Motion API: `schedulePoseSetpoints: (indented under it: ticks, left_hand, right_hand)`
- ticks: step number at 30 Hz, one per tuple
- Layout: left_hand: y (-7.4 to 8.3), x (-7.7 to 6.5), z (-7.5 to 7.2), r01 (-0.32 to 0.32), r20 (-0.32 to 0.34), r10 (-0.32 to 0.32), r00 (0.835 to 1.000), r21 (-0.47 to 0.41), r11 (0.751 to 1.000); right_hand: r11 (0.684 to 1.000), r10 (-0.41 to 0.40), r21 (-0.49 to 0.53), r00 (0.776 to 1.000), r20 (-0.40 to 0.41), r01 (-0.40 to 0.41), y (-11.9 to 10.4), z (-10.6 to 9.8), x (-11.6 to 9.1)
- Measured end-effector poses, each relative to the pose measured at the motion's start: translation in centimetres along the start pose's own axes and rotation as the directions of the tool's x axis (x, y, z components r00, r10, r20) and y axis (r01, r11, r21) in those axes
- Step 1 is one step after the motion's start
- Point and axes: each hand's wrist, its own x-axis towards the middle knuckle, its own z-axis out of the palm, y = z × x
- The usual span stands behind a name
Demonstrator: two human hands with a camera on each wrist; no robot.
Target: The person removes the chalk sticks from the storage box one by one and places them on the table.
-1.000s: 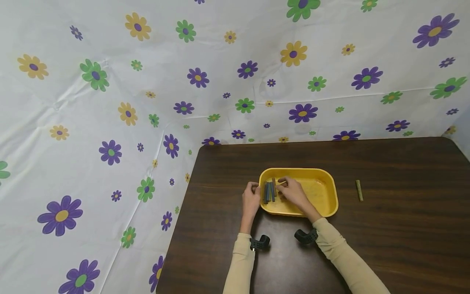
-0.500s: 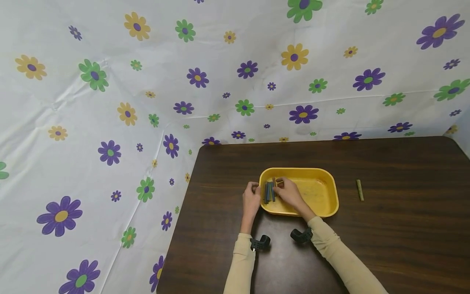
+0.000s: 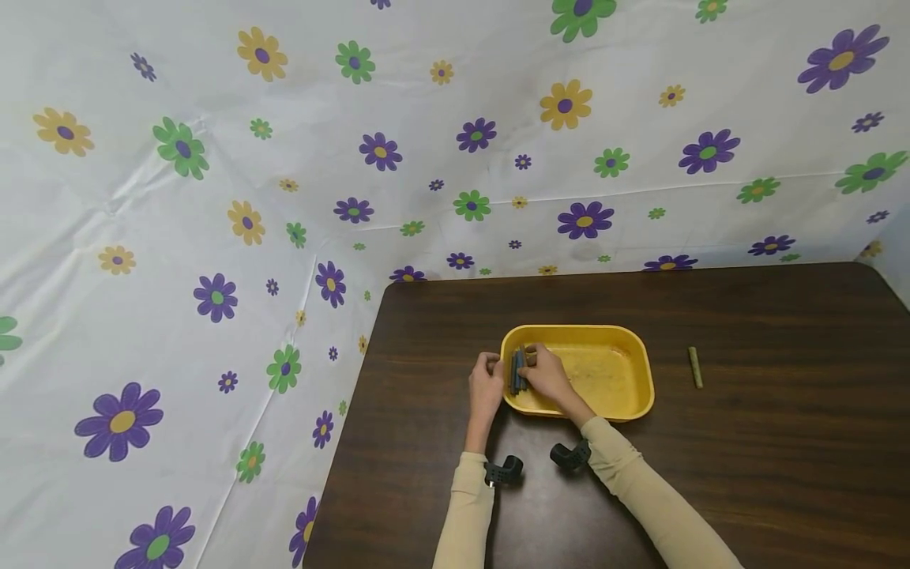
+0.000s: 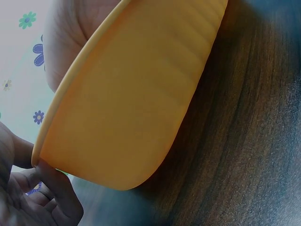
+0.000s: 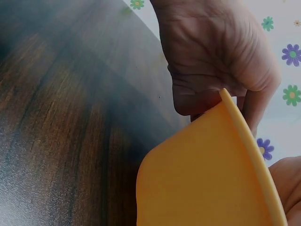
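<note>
A yellow plastic tray (image 3: 604, 378) with rounded corners sits on the table. My left hand (image 3: 486, 389) holds its left end, fingers bent at the rim; the left wrist view shows the curled fingers (image 4: 59, 190) under the rim corner. Several slim dark blue-grey sticks (image 3: 515, 373) lie side by side inside, against the left wall. My right hand (image 3: 549, 378) reaches over the front rim, thumb and fingers bent around the rightmost stick of the row, partly hiding it. In the right wrist view, the tray wall (image 5: 202, 174) covers the sticks.
A single olive-green stick (image 3: 694, 367) lies on the dark wood table (image 3: 782, 395), right of the tray. White flower-print sheeting (image 3: 426, 158) rises behind the table and along its left side. Each wrist wears a black camera band (image 3: 503, 471).
My right hand has moved left inside the tray, and the sticks now stand closer together against the left wall. My left hand stays at the tray's left end.
</note>
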Motion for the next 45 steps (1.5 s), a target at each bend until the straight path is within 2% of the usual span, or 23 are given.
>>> schedulePoseSetpoints:
  ticks: [21,35,45]
  left_hand:
    - [0.3,-0.2,-0.2,-0.003,0.008,0.003,1.000,-0.008,1.000]
    - [0.4,-0.3,-0.2,-0.009,0.012,0.009,1.000,-0.014,1.000]
    - [0.4,-0.2,-0.2,-0.011,-0.001,0.011,1.000,0.007,1.000]
  right_hand:
    - [1.000,0.021,0.004,0.999,-0.034,-0.021,-0.3,-0.2,0.1]
    - [0.994,0.072,0.088,0.996,-0.044,-0.068,-0.5,-0.6,0.0]
    - [0.988,0.058,0.145,0.997,-0.044,-0.051,-0.2,-1.3,0.2]
